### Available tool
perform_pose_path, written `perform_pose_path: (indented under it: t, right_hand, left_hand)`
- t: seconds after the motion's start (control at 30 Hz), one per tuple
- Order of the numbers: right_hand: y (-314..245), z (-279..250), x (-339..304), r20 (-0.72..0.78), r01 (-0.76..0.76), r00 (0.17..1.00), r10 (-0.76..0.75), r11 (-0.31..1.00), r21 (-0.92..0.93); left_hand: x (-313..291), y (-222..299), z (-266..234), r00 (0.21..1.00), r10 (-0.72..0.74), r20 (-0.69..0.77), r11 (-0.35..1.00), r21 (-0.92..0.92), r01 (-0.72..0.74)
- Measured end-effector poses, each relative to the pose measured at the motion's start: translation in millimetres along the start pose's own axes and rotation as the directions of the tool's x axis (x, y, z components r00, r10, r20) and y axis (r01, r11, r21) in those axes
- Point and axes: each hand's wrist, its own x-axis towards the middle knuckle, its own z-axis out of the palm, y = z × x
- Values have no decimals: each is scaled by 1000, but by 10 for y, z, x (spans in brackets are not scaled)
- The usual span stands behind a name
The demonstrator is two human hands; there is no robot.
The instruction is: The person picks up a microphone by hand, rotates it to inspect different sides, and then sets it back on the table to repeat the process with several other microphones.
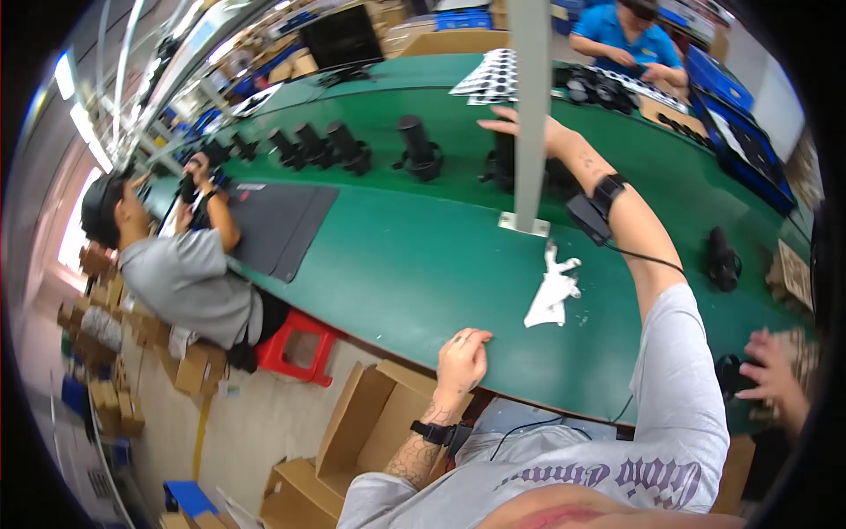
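My right hand (pixel 539 132) stretches across the green table to a black cylinder on a wider base (pixel 502 163). Its fingers extend just over the top of the cylinder. A pale post (pixel 531 115) covers part of the hand, so contact is hard to judge. My left hand (pixel 463 360) rests at the near table edge with its fingers curled and nothing visible in them. Between my arms lies a crumpled white glove (pixel 553 291). More black cylinders (pixel 412 145) of the same kind stand in a row to the left.
A co-worker in grey (pixel 189 273) sits left by a dark mat (pixel 278 225); another in blue (pixel 630 40) works across the table. Someone's hand (pixel 771 366) reaches in at right, near a black part (pixel 723 260). Cardboard boxes (pixel 352 423) and a red stool (pixel 300 348) stand below.
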Motion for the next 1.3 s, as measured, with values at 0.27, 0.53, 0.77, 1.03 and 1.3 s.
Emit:
perform_pose_path:
  t: [0.27,0.53,0.77,1.03,1.3]
  right_hand:
    - [-317,-206,-650,-103,-342,931,351,935,94]
    - [-727,-902,-1988,-585,-395,709,394,909,134]
    - [-1818,-868,-3667,-243,30,481,843,261,965]
    - [-2938,-504,-3446,-91,150,544,834,9,989]
    - [-2970,-429,-3365,221,370,514,829,-447,815]
  left_hand:
    - [-18,20,-8,1000,-5,-5,1000,-6,5]
    - [-50,15,18,1000,16,-16,1000,12,-16]
    - [-55,316,-120,958,-284,42,757,-603,251]
    - [263,1583,-483,966,149,212,939,-335,-71]
    - [29,1710,-310,969,179,171,873,-481,-77]
